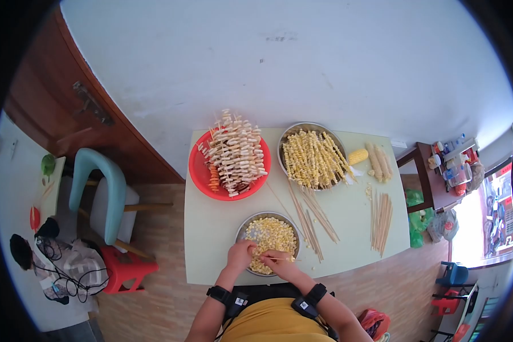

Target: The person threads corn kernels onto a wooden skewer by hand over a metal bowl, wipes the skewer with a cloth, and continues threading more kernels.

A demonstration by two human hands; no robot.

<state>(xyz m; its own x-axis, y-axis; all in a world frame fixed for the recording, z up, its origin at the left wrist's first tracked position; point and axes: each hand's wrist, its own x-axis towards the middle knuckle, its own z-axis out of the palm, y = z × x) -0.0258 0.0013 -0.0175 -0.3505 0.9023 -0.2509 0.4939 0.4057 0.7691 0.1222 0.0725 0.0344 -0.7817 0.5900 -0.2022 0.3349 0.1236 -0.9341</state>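
Observation:
A metal bowl of loose corn kernels sits at the table's front edge, with both hands over its near half. My right hand is closed on a thin wooden skewer, which points right past the bowl's rim. Over the bowl's left side, my left hand has its fingers pinched together; whatever they hold is too small to make out. Farther back, a larger metal bowl holds many skewers threaded with corn kernels.
A red basin at the back left holds skewers of pale sliced pieces. Bare skewers lie right of the kernel bowl, with another bundle farther right. One peeled corn cob lies beside stripped cobs. A blue chair stands left.

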